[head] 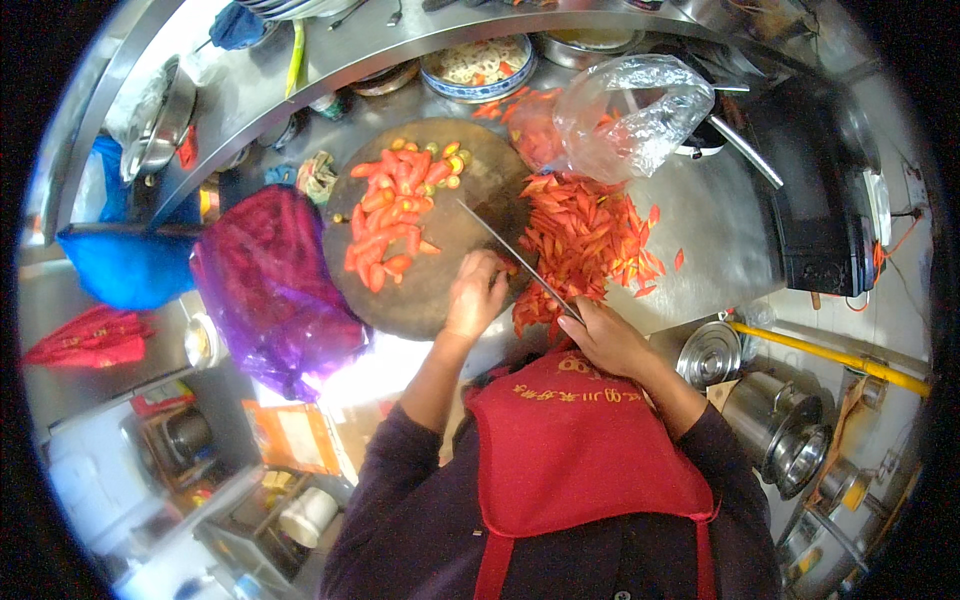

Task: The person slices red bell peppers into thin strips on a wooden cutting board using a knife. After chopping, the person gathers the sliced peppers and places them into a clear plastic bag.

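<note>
My right hand (604, 334) grips a cleaver (525, 266), seen nearly edge-on, over the right side of a round wooden chopping board (397, 319). Just left of the blade, my left hand (478, 289) rests on the board with bent fingers, against a small dark red piece that is mostly hidden. Whole and chunked carrots (390, 214) lie on the board's left half, with cut ends (454, 165) at their upper right. A large heap of sliced carrots (581, 240) spreads off the board's right edge onto the steel worktop.
A purple plastic bag (274, 300) adjoins the board at left. Beyond the board stands a blue-and-white bowl (476, 90) of sliced food. A clear plastic bag (637, 112) lies behind the heap. A black appliance (825, 217) stands at right. A raised steel shelf (337, 67) crosses the back.
</note>
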{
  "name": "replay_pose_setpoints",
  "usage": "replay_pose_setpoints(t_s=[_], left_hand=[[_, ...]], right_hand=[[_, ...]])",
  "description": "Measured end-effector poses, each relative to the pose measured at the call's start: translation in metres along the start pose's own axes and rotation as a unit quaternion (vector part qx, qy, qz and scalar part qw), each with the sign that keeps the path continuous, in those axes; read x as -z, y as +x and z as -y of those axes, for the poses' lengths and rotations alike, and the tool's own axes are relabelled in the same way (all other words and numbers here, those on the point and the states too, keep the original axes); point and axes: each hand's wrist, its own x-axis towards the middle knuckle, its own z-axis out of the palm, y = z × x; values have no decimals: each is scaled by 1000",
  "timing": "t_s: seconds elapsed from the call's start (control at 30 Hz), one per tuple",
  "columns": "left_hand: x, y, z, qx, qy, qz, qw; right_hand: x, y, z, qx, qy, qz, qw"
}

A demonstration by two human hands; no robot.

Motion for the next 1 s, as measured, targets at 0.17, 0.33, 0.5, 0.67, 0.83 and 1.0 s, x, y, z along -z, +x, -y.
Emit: replay_pose_setpoints(t_s=[0.17, 0.33, 0.5, 0.67, 0.83, 1.0], left_hand=[[7, 2, 3, -8, 11, 31, 999], [9, 6, -1, -12, -8, 34, 999], [2, 1, 7, -9, 0, 17, 1000], [5, 3, 5, -18, -24, 19, 999], [-2, 0, 11, -29, -22, -8, 999], [3, -2, 7, -36, -30, -13, 999]], right_hand=[[24, -17, 39, 56, -15, -20, 998], [-6, 9, 10, 67, -39, -53, 996], [0, -1, 13, 125, -10, -78, 989], [3, 20, 21, 64, -12, -26, 998], [8, 4, 27, 81, 9, -28, 996], [8, 16, 36, 57, -23, -20, 998]])
